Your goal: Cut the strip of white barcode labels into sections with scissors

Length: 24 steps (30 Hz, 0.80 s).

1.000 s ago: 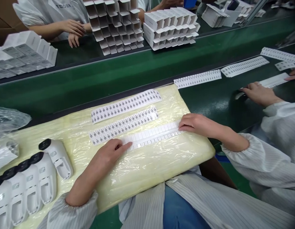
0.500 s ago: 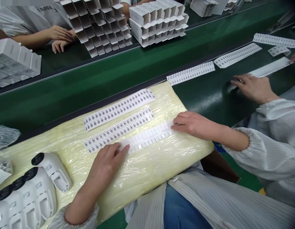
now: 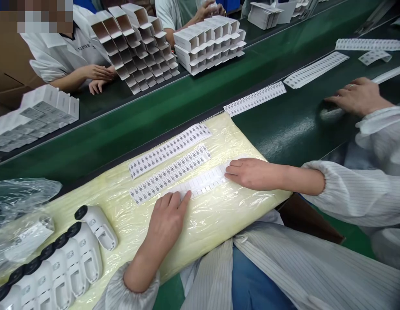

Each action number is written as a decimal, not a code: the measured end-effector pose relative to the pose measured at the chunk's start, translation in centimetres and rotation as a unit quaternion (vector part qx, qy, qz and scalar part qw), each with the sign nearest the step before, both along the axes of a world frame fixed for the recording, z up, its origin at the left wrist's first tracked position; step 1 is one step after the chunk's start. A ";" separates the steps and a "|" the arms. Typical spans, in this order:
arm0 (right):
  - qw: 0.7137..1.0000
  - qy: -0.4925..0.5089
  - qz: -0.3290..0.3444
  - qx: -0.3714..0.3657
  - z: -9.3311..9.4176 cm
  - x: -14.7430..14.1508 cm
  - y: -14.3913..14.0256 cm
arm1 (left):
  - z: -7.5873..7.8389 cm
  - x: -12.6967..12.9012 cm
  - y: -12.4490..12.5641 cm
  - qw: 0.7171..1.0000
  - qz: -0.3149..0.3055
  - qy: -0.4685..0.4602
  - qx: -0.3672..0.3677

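Observation:
A white sticker strip (image 3: 204,180), blank side up with rows of slits, lies slantwise on a yellow pad (image 3: 219,215) wrapped in clear film. My left hand (image 3: 169,215) rests on its left end, fingers stretched out and index fingertip pressed on the strip. At the right end, my right hand (image 3: 248,173) has its fingers closed together on the strip; its thumb is mostly hidden. Just behind lie two printed sticker sheets, a nearer one (image 3: 170,174) and a farther one (image 3: 170,150), with small dark marks in rows.
White devices with black round ends (image 3: 67,267) line the pad's left side, by a clear plastic bag (image 3: 22,198). Stacked white boxes (image 3: 209,43) stand beyond the green conveyor edge (image 3: 148,120). At right, a co-worker's hand (image 3: 361,97) is over the belt near more sticker sheets (image 3: 256,98).
The view has shifted, showing more at the left and back. Both my hands stay on the strip; my left index finger now lies farther along it. The co-worker's hand has moved slightly.

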State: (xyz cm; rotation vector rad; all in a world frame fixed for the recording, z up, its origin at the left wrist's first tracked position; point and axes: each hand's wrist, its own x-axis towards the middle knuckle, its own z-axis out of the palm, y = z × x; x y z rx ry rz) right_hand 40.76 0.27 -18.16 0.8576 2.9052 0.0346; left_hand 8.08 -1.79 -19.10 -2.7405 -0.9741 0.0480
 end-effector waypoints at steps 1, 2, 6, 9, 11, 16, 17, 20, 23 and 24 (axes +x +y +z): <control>1.000 -0.005 0.002 0.000 0.0 -0.3 0.0 | -0.1 0.4 0.0 1.000 -0.001 0.002 -0.001; 1.000 -0.009 0.001 0.001 0.1 -0.6 0.0 | -0.2 0.8 0.1 1.000 -0.003 0.005 -0.005; 0.999 -0.040 -0.028 0.000 0.5 -2.6 0.0 | -0.5 2.5 0.6 0.999 -0.013 0.014 -0.027; 0.999 -0.029 -0.031 -0.014 0.6 -3.9 0.2 | -0.6 3.0 1.0 0.999 -0.016 0.014 -0.041; 1.000 -0.013 -0.016 -0.021 0.5 -3.8 0.4 | -0.7 2.5 1.1 0.999 -0.017 0.006 -0.051; 1.000 0.007 -0.014 -0.022 -0.3 1.8 0.3 | -0.7 -1.8 1.3 0.997 -0.021 -0.041 -0.065; 0.999 0.023 -0.025 -0.019 -0.6 3.4 0.2 | -0.7 -3.0 1.3 0.996 -0.022 -0.049 -0.064; 0.995 0.086 -0.047 -0.030 -1.5 7.5 -0.3 | -1.0 -6.3 1.3 0.994 -0.017 -0.087 -0.068; 0.987 0.135 -0.065 -0.063 -2.3 9.2 -0.9 | -1.8 -8.5 1.2 0.986 0.001 -0.147 -0.081; 0.981 0.159 -0.077 -0.074 -2.6 9.3 -1.0 | -2.0 -8.9 1.2 0.982 0.008 -0.166 -0.084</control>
